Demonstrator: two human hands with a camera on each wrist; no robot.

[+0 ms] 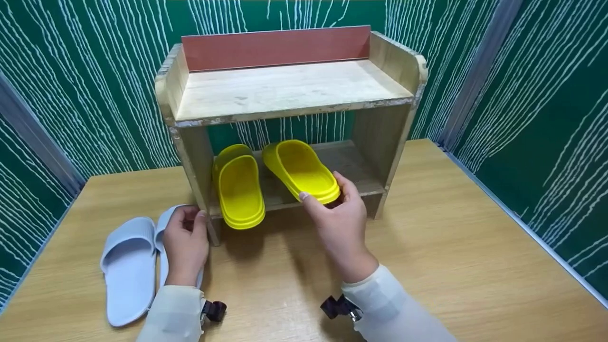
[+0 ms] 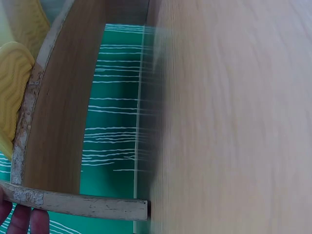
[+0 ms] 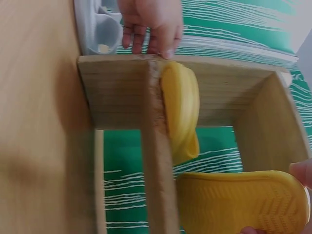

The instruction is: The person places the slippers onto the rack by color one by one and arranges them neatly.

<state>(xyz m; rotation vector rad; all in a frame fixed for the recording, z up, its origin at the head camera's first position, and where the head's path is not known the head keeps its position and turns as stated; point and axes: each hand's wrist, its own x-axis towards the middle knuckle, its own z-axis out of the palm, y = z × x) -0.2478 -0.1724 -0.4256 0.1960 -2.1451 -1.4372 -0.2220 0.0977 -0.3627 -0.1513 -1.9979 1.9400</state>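
- Our right hand (image 1: pixel 338 223) pinches the heel of the right yellow slipper (image 1: pixel 301 169), thumb on one edge and fingers curled over the other; the right wrist view shows the same grip from below, with fingertips at either side of the ribbed sole (image 3: pixel 243 201).
- That slipper lies at an angle on the lower shelf (image 1: pixel 346 164) of the wooden rack (image 1: pixel 285 90), its heel just over the front edge.
- The left yellow slipper (image 1: pixel 239 187) sits just beside it on the same shelf, heel hanging past the front edge toward us; the two are near each other, and we cannot tell whether they touch.
- Our left hand (image 1: pixel 185 242) rests with its fingers bent against the rack's left side panel (image 1: pixel 197 156), touching the wood near its foot; the right wrist view shows those fingers (image 3: pixel 146 24) pressed to the panel's outer face.
- Under and beside that hand lie two pale blue slippers (image 1: pixel 129 266) on the table (image 1: pixel 475 247), close together, the nearer one partly hidden by the hand and sleeve.
- The rack's right side panel (image 1: pixel 380 137) stands just beside the held slipper.
- Green walls with white streaks (image 1: pixel 546 95) close in the table on three sides.
- The left wrist view gives mostly blurred wood, a slice of the side panel's edge (image 2: pixel 73 204) and a bit of yellow sole (image 2: pixel 12 87).
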